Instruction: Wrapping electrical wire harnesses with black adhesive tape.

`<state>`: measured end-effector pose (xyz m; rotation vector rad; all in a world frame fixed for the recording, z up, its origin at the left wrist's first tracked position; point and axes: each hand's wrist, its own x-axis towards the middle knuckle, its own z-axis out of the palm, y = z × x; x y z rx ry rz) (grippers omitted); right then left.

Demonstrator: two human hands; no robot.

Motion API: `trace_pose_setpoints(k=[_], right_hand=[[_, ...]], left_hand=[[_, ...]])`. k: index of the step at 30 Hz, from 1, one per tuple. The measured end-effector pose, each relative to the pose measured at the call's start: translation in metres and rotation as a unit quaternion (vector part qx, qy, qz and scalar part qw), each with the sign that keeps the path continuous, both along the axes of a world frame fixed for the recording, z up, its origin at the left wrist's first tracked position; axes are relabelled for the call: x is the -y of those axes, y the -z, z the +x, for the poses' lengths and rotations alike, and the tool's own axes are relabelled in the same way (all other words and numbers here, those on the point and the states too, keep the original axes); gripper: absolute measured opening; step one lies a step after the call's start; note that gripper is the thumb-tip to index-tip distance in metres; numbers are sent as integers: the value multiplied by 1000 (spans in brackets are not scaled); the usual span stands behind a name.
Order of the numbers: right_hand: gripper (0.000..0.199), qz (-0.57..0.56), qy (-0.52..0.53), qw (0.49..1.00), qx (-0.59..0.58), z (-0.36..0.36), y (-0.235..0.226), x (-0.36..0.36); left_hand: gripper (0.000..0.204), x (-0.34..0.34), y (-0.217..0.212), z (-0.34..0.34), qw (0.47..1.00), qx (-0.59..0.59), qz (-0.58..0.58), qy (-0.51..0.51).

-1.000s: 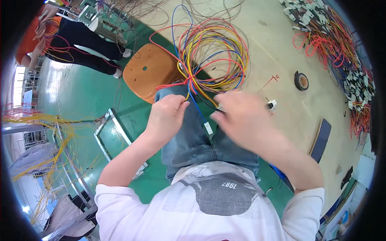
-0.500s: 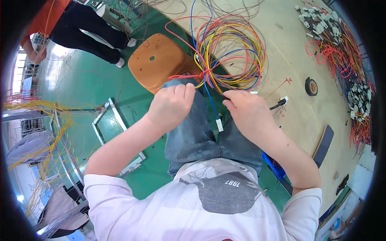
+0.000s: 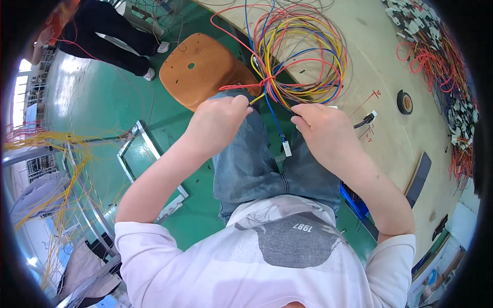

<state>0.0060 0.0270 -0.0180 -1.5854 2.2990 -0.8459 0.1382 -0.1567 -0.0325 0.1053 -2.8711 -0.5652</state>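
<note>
The bunch of colored wires (image 3: 300,56) is kept on the bench (image 3: 390,138) and gripped tight at its knot by the left hand (image 3: 218,123) and right hand (image 3: 326,128), so loose ends stay together.

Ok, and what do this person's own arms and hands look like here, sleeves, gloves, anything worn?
Both forearms are bare from the short sleeves of a white T-shirt down. The left hand and the right hand wear no gloves, and no watch, ring or wristband shows. The shirt has a grey printed patch on the chest.
</note>
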Motion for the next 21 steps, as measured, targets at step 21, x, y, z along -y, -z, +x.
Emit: trace_pose_setpoints(k=[21], right_hand=[[10, 44, 29, 998, 27, -26, -14, -27]], left_hand=[[49, -2, 6, -64, 968, -94, -142, 182]])
